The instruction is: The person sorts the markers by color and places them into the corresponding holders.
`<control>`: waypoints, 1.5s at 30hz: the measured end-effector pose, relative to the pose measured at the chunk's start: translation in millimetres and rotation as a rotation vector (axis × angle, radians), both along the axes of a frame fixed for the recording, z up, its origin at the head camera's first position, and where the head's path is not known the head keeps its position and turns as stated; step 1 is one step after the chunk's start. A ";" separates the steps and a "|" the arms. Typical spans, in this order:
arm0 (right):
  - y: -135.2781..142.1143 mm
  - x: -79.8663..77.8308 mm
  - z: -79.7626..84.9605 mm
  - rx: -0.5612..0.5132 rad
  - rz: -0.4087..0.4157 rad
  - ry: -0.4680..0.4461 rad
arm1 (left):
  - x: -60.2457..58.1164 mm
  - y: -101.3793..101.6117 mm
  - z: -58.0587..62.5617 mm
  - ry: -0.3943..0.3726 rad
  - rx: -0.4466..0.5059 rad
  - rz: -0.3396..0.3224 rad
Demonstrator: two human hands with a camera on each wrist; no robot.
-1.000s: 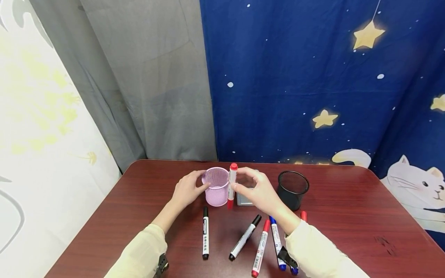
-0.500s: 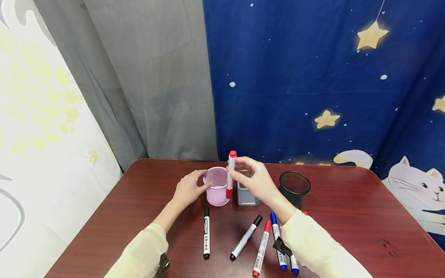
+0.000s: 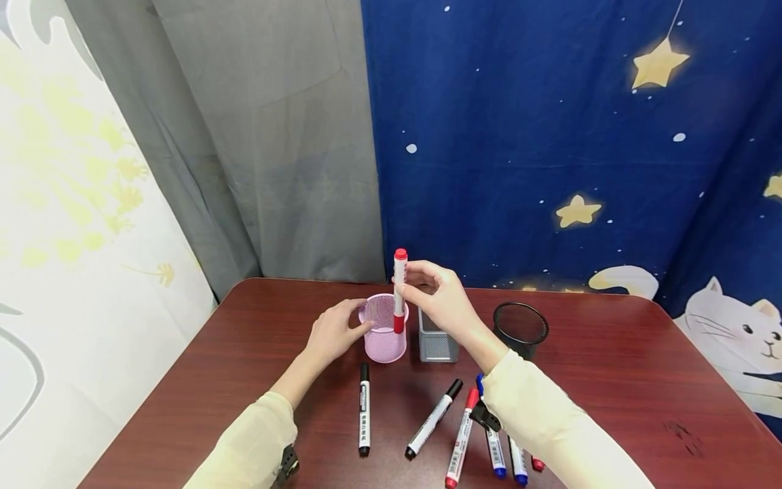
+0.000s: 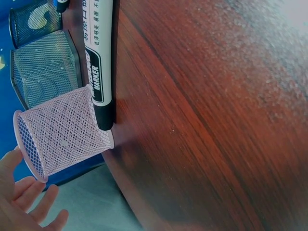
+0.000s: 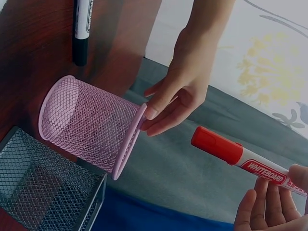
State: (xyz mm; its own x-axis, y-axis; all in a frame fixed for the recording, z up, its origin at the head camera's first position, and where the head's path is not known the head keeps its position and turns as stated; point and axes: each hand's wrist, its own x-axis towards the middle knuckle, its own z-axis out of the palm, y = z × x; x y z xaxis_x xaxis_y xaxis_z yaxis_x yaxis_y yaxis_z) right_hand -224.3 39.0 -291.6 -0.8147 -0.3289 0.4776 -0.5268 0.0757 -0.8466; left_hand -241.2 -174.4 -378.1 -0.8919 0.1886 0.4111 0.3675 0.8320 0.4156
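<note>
A person stands a pink mesh cup [image 3: 385, 348] on a dark red-brown worktop [image 3: 611, 380], steadying it with the left hand [image 3: 332, 333], whose thumb and fingers hold the rim from the left. The right hand [image 3: 442, 302] pinches a red whiteboard marker [image 3: 400, 288] between its thumb and fingers. The marker is nearly upright, cap downward, above the cup's mouth; the right wrist view shows the cap apart from the rim.

The step in hand appears to be lining the marker up with the opening. The next move would call for a small shift to centre the cap inside the rim, a straight lowering, then loosening the right fingers while the left ones keep the cup from tipping.

Three holders are visible: the pink cup, a grey square mesh holder [image 3: 438, 350] just beside it, and a black round cup [image 3: 519, 348] farther right. Seven markers can be counted: the held one, plus two black markers [image 3: 364, 414], two blue markers [image 3: 496, 454] and two other red markers [image 3: 461, 441] lying nearer the person, some partly hidden by the right sleeve [image 3: 537, 407].
</note>
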 end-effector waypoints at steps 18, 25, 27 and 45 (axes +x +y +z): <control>-14.2 -27.8 -3.8 0.030 -0.108 -0.013 | -1.0 -0.7 0.3 0.004 0.004 -0.007; -18.9 -37.2 -8.9 0.000 -0.097 -0.009 | -0.9 -0.9 1.2 0.003 0.006 -0.003; -20.3 -39.3 -10.4 0.001 -0.105 -0.020 | -1.4 -0.9 1.0 0.005 0.005 -0.005; -30.9 -53.0 -37.8 0.015 -0.148 -0.058 | -4.1 -1.3 -0.5 -0.003 -0.013 0.000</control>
